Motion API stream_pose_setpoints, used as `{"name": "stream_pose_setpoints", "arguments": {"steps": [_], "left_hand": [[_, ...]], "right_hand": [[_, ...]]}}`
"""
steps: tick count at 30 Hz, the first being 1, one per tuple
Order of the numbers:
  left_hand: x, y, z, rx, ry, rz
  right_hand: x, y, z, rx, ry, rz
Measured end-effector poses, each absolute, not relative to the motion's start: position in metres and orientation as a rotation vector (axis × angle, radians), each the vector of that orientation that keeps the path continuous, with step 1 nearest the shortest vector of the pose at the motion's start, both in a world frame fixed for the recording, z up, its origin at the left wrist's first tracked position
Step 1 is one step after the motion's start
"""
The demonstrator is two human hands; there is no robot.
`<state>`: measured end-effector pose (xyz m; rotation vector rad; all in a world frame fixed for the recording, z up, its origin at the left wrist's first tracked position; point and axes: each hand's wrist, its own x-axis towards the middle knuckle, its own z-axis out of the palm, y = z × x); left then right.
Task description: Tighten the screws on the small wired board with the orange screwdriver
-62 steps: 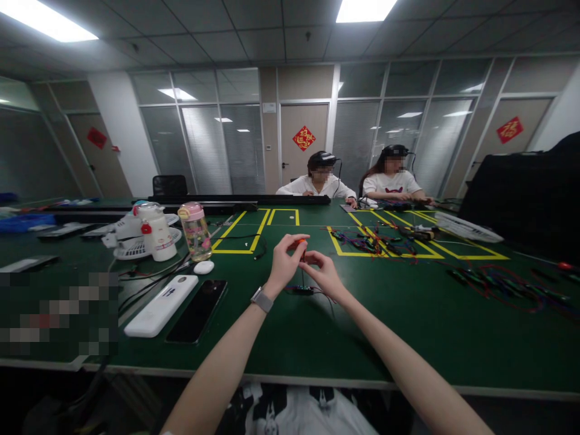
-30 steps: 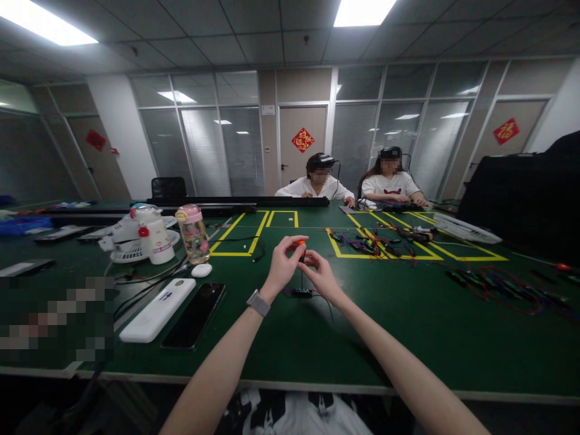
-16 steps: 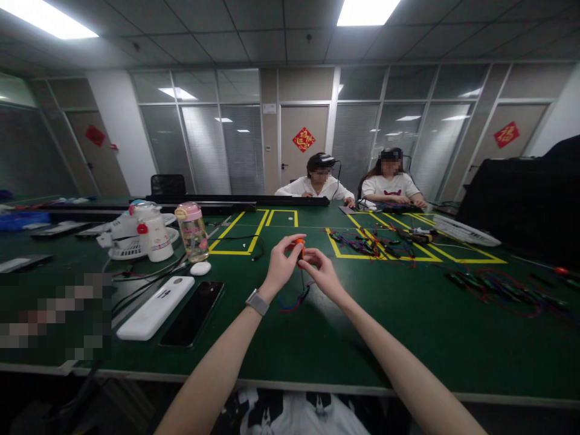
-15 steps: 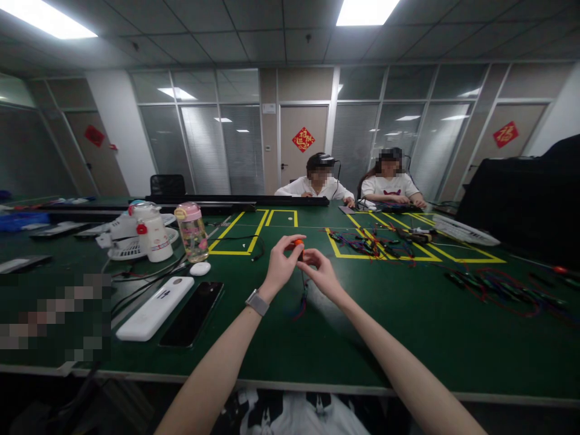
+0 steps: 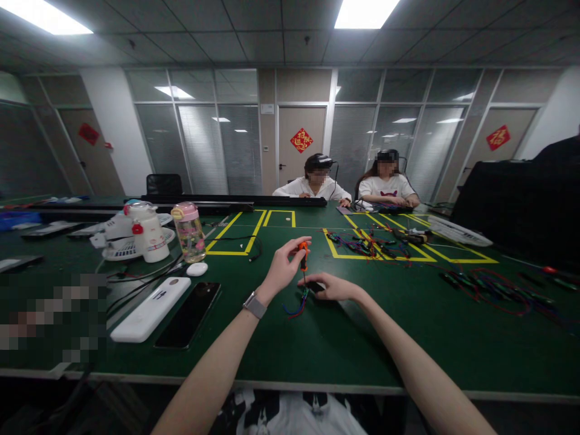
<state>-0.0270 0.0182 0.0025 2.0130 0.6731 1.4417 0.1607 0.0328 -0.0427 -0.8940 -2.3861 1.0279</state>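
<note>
My left hand (image 5: 286,266) pinches the handle of an orange and black screwdriver (image 5: 304,258), which stands upright with its thin shaft pointing down. Below the tip is a small green circuit board (image 5: 306,292) with red and blue wires (image 5: 295,311) trailing to the left on the green table. My right hand (image 5: 333,286) rests low on the table, its fingers around the dark body of the board beside the screwdriver shaft. The fingers partly cover that piece, and the exact contact of the tip is too small to make out.
Left of my arms lie a black phone (image 5: 188,315), a white power bank (image 5: 151,309) and a white earbud case (image 5: 197,269). A pink-lidded bottle (image 5: 189,232) and a white jug (image 5: 147,232) stand behind. Wired boards (image 5: 493,290) lie to the right. Two people sit opposite.
My right hand has moved down from the screwdriver to the board at the table. The screwdriver's handle and shaft now show more plainly, with my left hand still at its top.
</note>
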Motion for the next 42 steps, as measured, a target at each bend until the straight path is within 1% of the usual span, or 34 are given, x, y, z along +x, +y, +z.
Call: {"name": "stream_pose_setpoints", "arguments": {"steps": [5,8,12,19,25,29,33,36,42], "left_hand": [[-0.026,0.02,0.002,2.051,0.739,1.513],[-0.028,0.021,0.001,2.095,0.836,1.63],[-0.029,0.02,0.001,2.164,0.865,1.663],[-0.025,0.016,0.003,1.975,0.658,1.471],[-0.022,0.011,0.004,2.08,0.817,1.618],[-0.022,0.01,0.004,2.112,0.838,1.624],[-0.024,0.017,0.004,1.924,0.72,1.565],[-0.025,0.02,0.004,1.808,0.72,1.574],[-0.026,0.016,0.004,2.015,0.854,1.723]], "right_hand": [[0.153,0.039,-0.055,-0.91,-2.388,0.745],[0.153,0.04,-0.063,-0.906,-2.356,0.667],[0.156,0.035,-0.073,-0.919,-2.278,0.656],[0.147,0.025,-0.086,-0.978,-2.116,0.653],[0.144,0.024,-0.085,-1.014,-2.083,0.638],[0.143,0.022,-0.082,-1.06,-2.083,0.631],[0.14,0.019,-0.082,-1.112,-2.063,0.607],[0.138,0.018,-0.081,-1.163,-2.047,0.563],[0.137,0.017,-0.078,-1.181,-2.033,0.569]]}}
